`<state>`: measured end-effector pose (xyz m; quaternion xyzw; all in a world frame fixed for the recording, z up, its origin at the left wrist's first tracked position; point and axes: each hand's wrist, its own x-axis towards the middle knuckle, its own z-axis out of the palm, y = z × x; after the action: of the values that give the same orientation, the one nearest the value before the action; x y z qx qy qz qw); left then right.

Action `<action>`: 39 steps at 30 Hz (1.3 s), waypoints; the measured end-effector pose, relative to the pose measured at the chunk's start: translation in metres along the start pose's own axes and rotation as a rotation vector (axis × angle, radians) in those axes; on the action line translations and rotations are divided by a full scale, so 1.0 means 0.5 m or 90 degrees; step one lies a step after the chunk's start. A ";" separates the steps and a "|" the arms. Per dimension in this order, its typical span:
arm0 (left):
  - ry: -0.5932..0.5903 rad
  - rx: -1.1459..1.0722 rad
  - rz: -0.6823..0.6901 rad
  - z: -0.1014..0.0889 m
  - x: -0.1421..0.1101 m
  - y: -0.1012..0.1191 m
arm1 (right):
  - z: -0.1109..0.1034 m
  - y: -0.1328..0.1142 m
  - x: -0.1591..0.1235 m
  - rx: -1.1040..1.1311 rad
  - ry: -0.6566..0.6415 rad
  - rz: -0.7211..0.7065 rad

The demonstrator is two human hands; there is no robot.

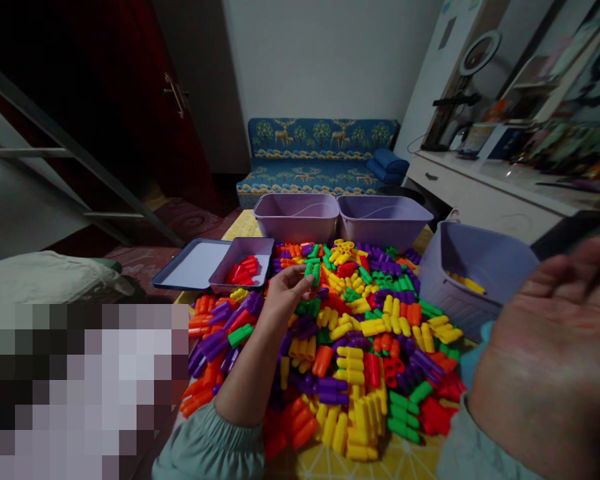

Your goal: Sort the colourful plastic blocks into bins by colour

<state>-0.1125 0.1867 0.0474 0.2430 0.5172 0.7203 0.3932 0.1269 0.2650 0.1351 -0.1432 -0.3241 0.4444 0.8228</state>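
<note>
The right hand (545,340) is nearest, fingers open, palm bare. Beyond it, the left hand (289,285) pinches a green piece (313,269) between thumb and fingertips, over the pile (350,363); it looks light, stiff, slightly slippery, best gripped across its sides.

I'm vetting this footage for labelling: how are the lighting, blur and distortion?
Head view: dim light, darkest beside the dark red door; head view: bare right hand looks stretched near the edge, clutter on the white desk looks smeared; head view: colourful plastic pieces fairly crisp, lower left pixelated.
</note>
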 end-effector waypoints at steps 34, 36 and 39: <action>-0.137 0.239 0.096 -0.011 0.004 -0.022 | -0.004 0.258 -0.154 -0.496 -0.605 0.400; -0.139 0.297 0.123 -0.010 -0.001 -0.011 | -0.008 0.262 -0.154 -0.521 -0.602 0.385; -0.071 0.539 0.183 -0.017 -0.013 0.018 | -0.013 0.263 -0.146 -0.577 -0.571 0.352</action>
<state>-0.1182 0.1752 0.0535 0.4906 0.7052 0.4783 0.1823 0.0183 0.2794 0.0318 -0.3525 -0.7377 0.4751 0.3251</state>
